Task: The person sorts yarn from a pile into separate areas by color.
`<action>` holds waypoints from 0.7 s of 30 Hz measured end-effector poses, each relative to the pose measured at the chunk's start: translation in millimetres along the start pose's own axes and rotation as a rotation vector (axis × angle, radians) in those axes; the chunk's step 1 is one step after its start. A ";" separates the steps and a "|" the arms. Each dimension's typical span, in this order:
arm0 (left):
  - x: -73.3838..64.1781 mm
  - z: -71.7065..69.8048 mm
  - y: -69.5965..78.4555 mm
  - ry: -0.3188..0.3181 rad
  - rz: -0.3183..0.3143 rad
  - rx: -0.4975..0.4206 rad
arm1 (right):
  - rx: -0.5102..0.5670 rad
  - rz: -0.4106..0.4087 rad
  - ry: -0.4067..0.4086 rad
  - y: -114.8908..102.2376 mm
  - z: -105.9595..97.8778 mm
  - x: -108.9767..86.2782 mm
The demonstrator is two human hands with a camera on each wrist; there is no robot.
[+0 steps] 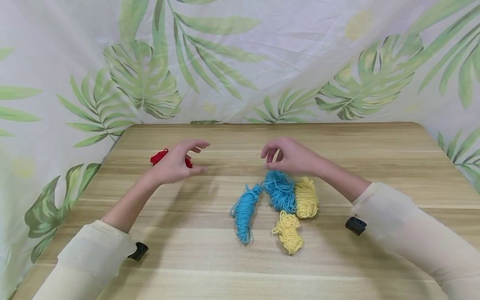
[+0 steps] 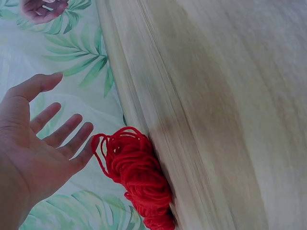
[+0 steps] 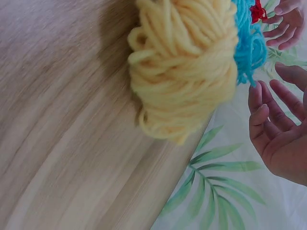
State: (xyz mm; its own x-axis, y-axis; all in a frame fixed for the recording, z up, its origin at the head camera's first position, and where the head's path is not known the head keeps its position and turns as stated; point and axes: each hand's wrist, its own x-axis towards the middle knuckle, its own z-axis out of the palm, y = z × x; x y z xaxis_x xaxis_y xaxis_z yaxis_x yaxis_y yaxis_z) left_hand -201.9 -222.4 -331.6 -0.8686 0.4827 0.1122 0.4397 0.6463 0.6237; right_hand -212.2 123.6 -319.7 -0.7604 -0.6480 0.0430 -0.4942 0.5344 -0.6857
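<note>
My left hand (image 1: 176, 162) hovers over the left part of the table, fingers spread and holding nothing. Partly hidden behind it lies a red yarn bundle (image 1: 159, 156); the left wrist view shows this red yarn (image 2: 144, 172) just beyond the fingers. My right hand (image 1: 290, 156), loosely curved and holding nothing, is above the far end of a plump blue yarn bundle (image 1: 279, 191). Left of that lies a slimmer, twisted blue bundle (image 1: 245, 214). A yellow yarn bundle (image 1: 306, 198) sits against the plump blue one's right side, and a smaller yellow bundle (image 1: 289, 235) lies nearer me.
The yarn lies on a wood-grain table (image 1: 210, 262) with rounded far corners. Behind it hangs a white cloth (image 1: 300, 50) printed with green leaves. Dark wrist devices (image 1: 356, 225) show at both cream sleeves (image 1: 408, 229).
</note>
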 end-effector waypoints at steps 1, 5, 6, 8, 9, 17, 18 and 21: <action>0.2 0.8 0.5 -0.001 0.007 -0.001 | -0.004 0.006 0.000 1.2 -0.5 -0.9; 0.9 3.6 3.5 -0.010 0.020 -0.009 | -0.016 0.018 -0.011 6.0 -2.7 -4.4; 1.1 4.2 4.1 -0.013 0.021 -0.013 | -0.019 0.022 -0.017 7.7 -3.1 -5.1; 1.7 5.3 5.0 -0.020 0.019 -0.017 | -0.024 0.022 -0.031 10.4 -3.9 -6.8; 2.0 5.7 5.5 -0.024 0.019 -0.019 | -0.028 0.017 -0.038 12.1 -4.3 -7.8; 3.8 9.7 6.9 -0.038 0.038 -0.003 | -0.035 0.011 -0.088 23.7 -5.5 -15.7; 3.9 10.2 6.6 -0.038 0.040 -0.003 | -0.040 0.012 -0.089 24.6 -5.5 -16.4; 4.0 11.4 5.9 -0.043 0.043 -0.006 | -0.036 0.016 -0.097 26.3 -5.3 -17.7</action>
State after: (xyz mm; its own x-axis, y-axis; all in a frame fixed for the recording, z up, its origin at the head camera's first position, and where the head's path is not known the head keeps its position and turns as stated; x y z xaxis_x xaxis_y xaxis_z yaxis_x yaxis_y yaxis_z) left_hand -200.1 -209.9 -336.3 -0.8380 0.5354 0.1055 0.4750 0.6205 0.6240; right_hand -213.9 152.0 -334.6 -0.7249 -0.6877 -0.0396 -0.4981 0.5630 -0.6594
